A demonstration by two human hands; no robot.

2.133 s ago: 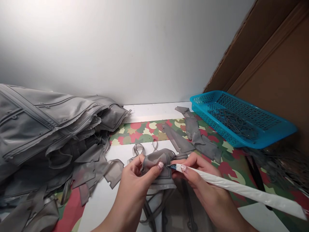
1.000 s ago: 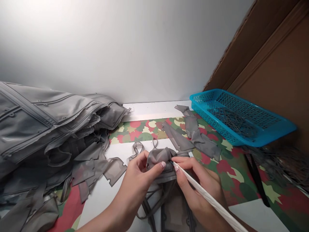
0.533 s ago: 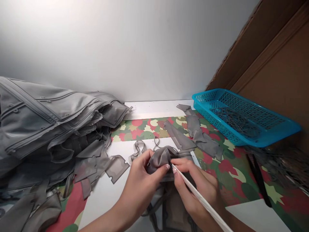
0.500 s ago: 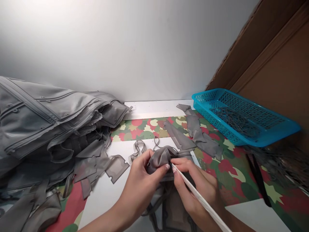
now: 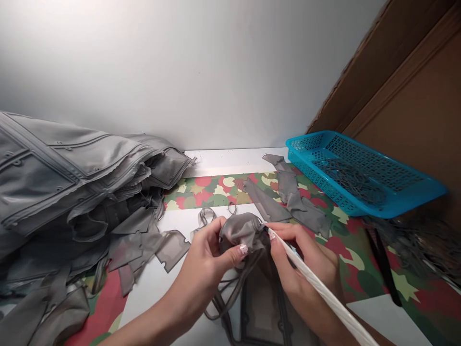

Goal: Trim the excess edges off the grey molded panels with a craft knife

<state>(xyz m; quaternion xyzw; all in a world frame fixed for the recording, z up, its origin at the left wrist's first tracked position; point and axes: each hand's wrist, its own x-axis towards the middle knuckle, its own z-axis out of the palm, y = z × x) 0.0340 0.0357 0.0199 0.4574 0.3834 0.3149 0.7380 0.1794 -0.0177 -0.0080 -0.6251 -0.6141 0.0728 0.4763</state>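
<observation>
My left hand [image 5: 212, 269] is closed on a bunched, thin grey rubbery sheet [image 5: 241, 230], with the thumb pressing its near side. My right hand [image 5: 306, 259] grips a long white-handled tool [image 5: 320, 290] between thumb and fingers. Its dark tip meets the right edge of the bunched sheet, where the material looks pulled and creased. What kind of tool it is, I cannot tell. Below the hands hang thin grey strips and a framed grey panel [image 5: 261, 305], partly covered by my right hand.
A large stack of grey moulded sheets [image 5: 72, 158] fills the left. Grey offcuts [image 5: 288, 185] lie on the patterned table cover [image 5: 205, 190]. At right stand a blue basket [image 5: 403, 182] holding thin grey scraps and a cardboard wall [image 5: 406, 96]. Black tweezers [image 5: 385, 269] lie near it.
My right hand and the white-handled tool have shifted right and slightly up, drawing the grey sheet's edge outward. More of the strips and panel below now shows.
</observation>
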